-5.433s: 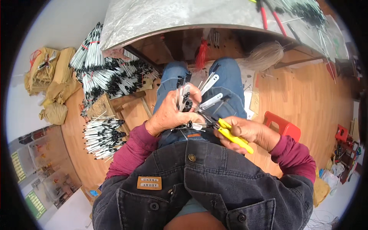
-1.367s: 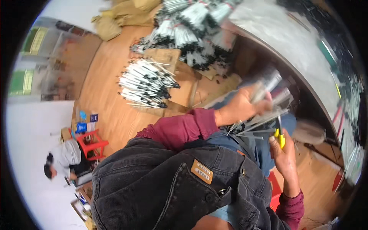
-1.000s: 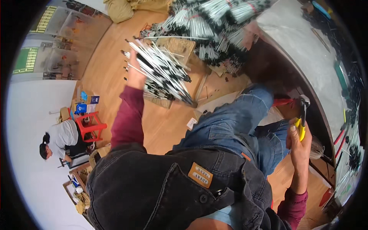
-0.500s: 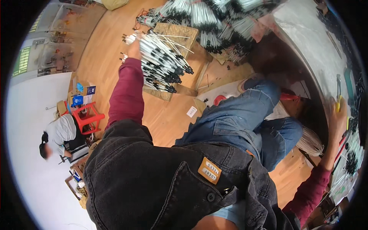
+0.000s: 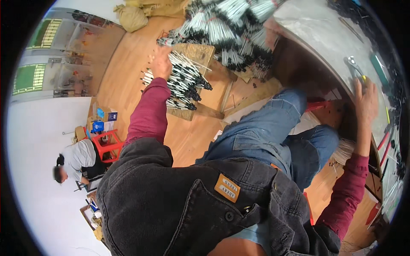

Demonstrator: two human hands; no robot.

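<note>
My left hand [image 5: 161, 64] is at the upper left of a pile of thin white rods with black ends [image 5: 188, 81]. Its fingers look apart, and no rod shows plainly in its grasp. The rods lie across a worn wooden stool [image 5: 197, 51], with their black tips toward the lower right. Far to the right, my right hand [image 5: 366, 102] is closed around the yellow handles of pliers [image 5: 353, 64]. The metal head of the pliers points away from me over the grey worktop [image 5: 316, 21]; fingers hide most of the handles.
Many bundled white rods [image 5: 226, 25] are heaped behind the stool. Red-handled tools [image 5: 384, 143] lie on the worktop's right side. At left, a person in a grey shirt [image 5: 79, 158] bends beside a red plastic stool [image 5: 106, 143]. Cloth sacks [image 5: 132, 18] lie at the back.
The view has shifted. My left hand's fingers have loosened over the rods, and the rods lie more settled on the stool. My right hand, with the pliers, has moved up and leftward in the picture.
</note>
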